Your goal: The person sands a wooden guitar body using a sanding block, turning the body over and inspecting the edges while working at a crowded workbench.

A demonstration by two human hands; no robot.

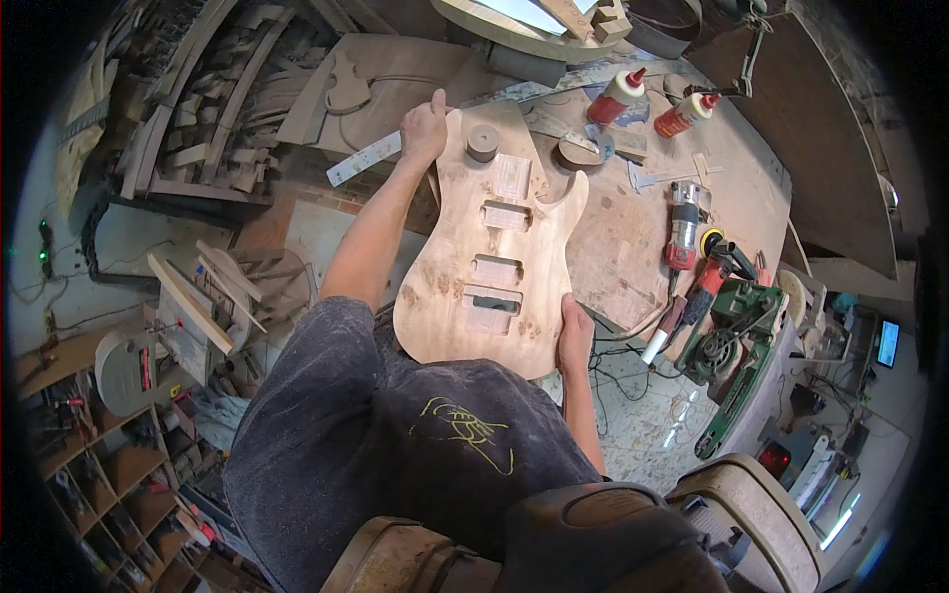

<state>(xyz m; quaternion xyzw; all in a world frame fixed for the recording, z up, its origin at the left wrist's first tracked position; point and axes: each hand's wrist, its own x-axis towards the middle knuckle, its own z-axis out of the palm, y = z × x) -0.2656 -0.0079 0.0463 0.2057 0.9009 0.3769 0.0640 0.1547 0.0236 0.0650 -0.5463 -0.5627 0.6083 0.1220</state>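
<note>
While the broad brown wooden tabletop (618, 267) spreads beyond, the pale wooden guitar body (499, 243) is held at its near side. The left hand (425, 130) curls around the upper-left horn; the right hand (575, 338) clasps the lower-right edge, fingers mostly hidden. An even, firm hold on both edges should serve best — horn kept clear of the squat brown roll (482, 144).

"How many held pieces?"
"One guitar body (445, 321), with four recesses (506, 215) and one round brown piece (482, 148) on top."
"Hands?"
"Two: left hand (425, 132) at its eleven o'clock, right hand (574, 338) between four and five."
"Red-capped bottles (615, 99)?"
"Two, at one o'clock."
"Handheld power tools (683, 232)?"
"Two, around three."
</note>
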